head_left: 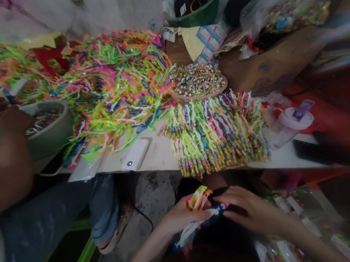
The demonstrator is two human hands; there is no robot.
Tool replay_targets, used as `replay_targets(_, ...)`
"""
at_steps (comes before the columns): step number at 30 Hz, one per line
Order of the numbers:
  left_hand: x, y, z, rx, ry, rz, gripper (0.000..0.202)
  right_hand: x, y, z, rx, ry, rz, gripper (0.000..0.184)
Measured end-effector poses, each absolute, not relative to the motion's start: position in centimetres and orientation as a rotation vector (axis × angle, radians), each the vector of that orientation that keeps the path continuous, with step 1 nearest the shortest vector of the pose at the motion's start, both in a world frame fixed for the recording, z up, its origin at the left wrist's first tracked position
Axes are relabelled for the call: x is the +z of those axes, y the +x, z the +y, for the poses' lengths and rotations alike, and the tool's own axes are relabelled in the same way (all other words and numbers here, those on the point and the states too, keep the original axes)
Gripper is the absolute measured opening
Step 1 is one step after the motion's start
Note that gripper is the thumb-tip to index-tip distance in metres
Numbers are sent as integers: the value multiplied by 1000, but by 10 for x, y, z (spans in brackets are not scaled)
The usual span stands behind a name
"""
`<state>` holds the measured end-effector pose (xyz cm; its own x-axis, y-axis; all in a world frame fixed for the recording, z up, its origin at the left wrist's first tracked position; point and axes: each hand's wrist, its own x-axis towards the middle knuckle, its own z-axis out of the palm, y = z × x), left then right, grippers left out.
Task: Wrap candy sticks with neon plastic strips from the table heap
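Observation:
My left hand (183, 216) is closed on a small bundle of colourful plastic strips (198, 199) low in the view, over my lap. My right hand (249, 210) meets it from the right, with fingertips pinched on a blue and white strip (218, 208) at the bundle's end. Just beyond my hands, at the table's near edge, lies a neat stack of finished strips with striped ends (217, 135). A round tray of small beaded pieces (197, 81) sits behind that stack.
A large loose heap of neon strips (111, 83) covers the table's middle and left. Another person sits at left, hands (8, 126) over a grey bowl (49, 133). A white phone (135, 155), a green basket (198, 12), a cardboard box (267, 67) and plastic bags surround the work.

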<state>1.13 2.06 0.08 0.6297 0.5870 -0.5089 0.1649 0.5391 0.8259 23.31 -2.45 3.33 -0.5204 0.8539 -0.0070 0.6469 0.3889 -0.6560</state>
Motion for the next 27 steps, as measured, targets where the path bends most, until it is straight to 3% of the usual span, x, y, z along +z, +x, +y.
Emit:
replay_targets(8,24,-1,18,114,1442,785,25,41,222,-22,2072,-1222,-2096,23)
replay_targets(12,24,-9,17,39,1344,715,27,32,211,-26,2366,-1249,-1863,22)
replay_targets(17,20,-19,14,-32,1287,699,28,17,197,-35,2387,-1164,-1772,17)
replay_targets(22,-12,-22,19,-29,1140,694,42,22,201,-31,2143,-1092,-2129,15)
replay_targets(27,-73,-7,16,492,760,1138,58,35,249,-2,1807,-1396,-1951,28)
